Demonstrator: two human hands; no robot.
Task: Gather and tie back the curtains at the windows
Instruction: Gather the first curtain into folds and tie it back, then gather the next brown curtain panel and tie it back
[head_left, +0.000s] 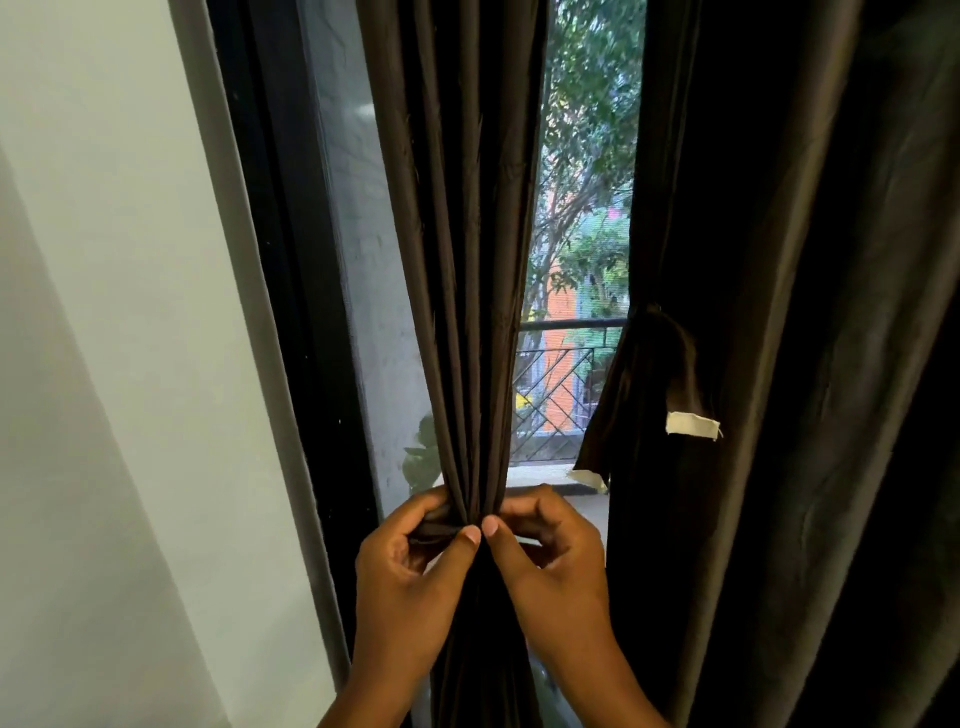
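Two hands pinch a gathered dark curtain at its narrowest point.

The left hand (410, 558) and right hand (545, 545) meet thumb to thumb, fingers curled round the bunched brown curtain (462, 291), the left also gripping a dark strip of cloth (434, 522) wrapped at the gather. Right of the hands hangs a second curtain (779, 338) with a tied band (639, 395) bearing a pale tag (693, 425). Between the curtains, above the hands, window glass shows a balcony railing (561, 395) and trees. A pale wall (119, 312) stands left of the hands.

left hand (410, 566): bare, no rings | right hand (545, 556): bare | forearms: no sleeves
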